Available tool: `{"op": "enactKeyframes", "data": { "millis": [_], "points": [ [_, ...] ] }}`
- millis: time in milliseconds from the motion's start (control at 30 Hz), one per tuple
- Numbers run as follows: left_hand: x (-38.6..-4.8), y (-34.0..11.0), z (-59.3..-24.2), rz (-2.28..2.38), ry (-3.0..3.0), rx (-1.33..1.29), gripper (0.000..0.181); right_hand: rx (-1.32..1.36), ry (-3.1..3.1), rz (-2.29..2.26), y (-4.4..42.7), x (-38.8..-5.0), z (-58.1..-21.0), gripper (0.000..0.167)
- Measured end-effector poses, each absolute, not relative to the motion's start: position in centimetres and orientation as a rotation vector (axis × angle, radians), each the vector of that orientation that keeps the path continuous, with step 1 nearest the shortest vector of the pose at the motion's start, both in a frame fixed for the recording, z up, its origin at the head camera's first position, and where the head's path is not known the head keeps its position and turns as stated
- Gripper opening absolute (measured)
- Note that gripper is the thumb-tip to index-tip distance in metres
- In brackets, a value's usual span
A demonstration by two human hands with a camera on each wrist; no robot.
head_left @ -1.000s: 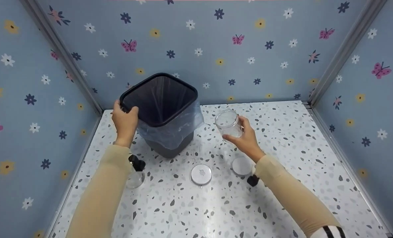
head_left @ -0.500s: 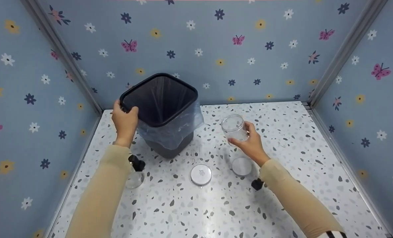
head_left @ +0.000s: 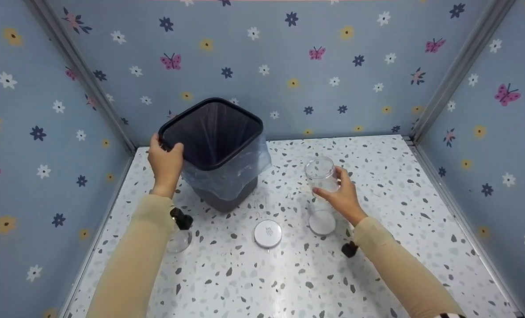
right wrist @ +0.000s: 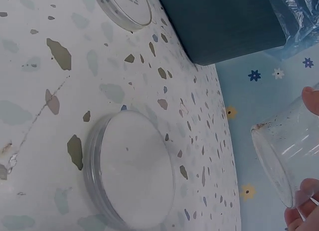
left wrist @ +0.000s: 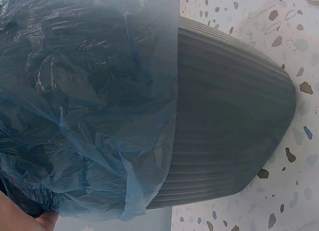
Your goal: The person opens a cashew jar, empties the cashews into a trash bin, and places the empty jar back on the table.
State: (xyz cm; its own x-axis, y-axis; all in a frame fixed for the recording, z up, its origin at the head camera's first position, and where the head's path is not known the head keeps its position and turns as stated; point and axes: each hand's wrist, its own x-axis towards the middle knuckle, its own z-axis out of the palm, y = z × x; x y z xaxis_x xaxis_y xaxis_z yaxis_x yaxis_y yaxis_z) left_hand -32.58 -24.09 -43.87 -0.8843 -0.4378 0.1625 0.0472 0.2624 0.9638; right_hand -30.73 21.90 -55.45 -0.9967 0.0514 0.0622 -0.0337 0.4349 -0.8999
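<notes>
My left hand (head_left: 165, 165) grips the left corner of the rim of a dark grey trash bin (head_left: 227, 205), thumb over the bag-covered edge. A translucent blue bag (left wrist: 99, 111) lines the bin and hangs folded down outside. To the bin's right, my right hand (head_left: 345, 194) holds a clear plastic jar (head_left: 321, 174), lidless, mouth up and slightly tilted, above the table. Small dark specks mark the jar's lower edge (right wrist: 264, 125) in the right wrist view. Just nearer than the jar lies a round white lid (head_left: 322, 222); a second white lid (head_left: 268, 233) with printing is left of it.
Another clear round container (head_left: 179, 240) stands by my left forearm, partly hidden by the sleeve and wrist camera. The speckled white table (head_left: 289, 274) is enclosed by blue flowered walls (head_left: 262, 53) at the back and both sides.
My right hand has moved right and toward me with the jar, farther from the bin. The left hand and the bin stay where they were.
</notes>
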Motion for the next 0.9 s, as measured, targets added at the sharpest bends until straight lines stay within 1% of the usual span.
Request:
{"op": "enactKeyframes", "data": {
  "millis": [633,800,900],
  "points": [
    [-32.6,-24.1,-43.8,-1.666,-2.167,0.383,0.079,-0.105,-2.634,1.620,24.3,-30.2,-57.2,0.096],
    [-32.4,-24.2,-43.8,-1.665,-2.163,0.376,0.078,-0.134,-2.650,1.598,24.6,-30.2,-57.4,0.098],
    [-32.5,-24.2,-43.8,-1.660,-2.162,0.376,0.078,-0.156,-2.664,1.593,24.9,-30.2,-57.5,0.102]
  ]
}}
